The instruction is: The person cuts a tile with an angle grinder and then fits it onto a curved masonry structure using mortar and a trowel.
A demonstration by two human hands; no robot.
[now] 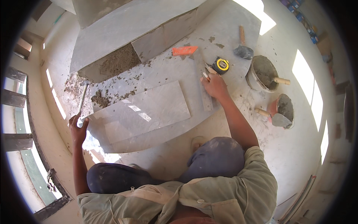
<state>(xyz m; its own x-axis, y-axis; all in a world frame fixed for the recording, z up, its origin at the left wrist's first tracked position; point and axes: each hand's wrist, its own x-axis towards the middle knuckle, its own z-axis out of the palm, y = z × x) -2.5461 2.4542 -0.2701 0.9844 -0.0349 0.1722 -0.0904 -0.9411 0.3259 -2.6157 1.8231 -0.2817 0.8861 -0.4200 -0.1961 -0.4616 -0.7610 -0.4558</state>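
My left hand (78, 130) is at the left end of a grey tile (149, 110), thumb and forefinger apart. Its forefinger meets or lies beside the handle end of a thin hammer (83, 98); I cannot tell whether it touches. Closed fingers of my right hand (216, 86) hold a short white pencil-like stick (204, 75) over a flat metal straightedge (203, 86). Just beyond that hand sits a black and yellow tape measure (220, 65). The tile lies on a larger grey slab (175, 125). An orange wedge-shaped piece (184, 50) rests beyond the straightedge's far end.
Ahead stands a tiled step (164, 39) with exposed mortar (112, 63) on its left front face. Mortar crumbs (100, 99) litter the slab. At right are a mallet (243, 51), a mortar bucket (263, 72) and a smaller bucket (285, 106) with a trowel (279, 120).
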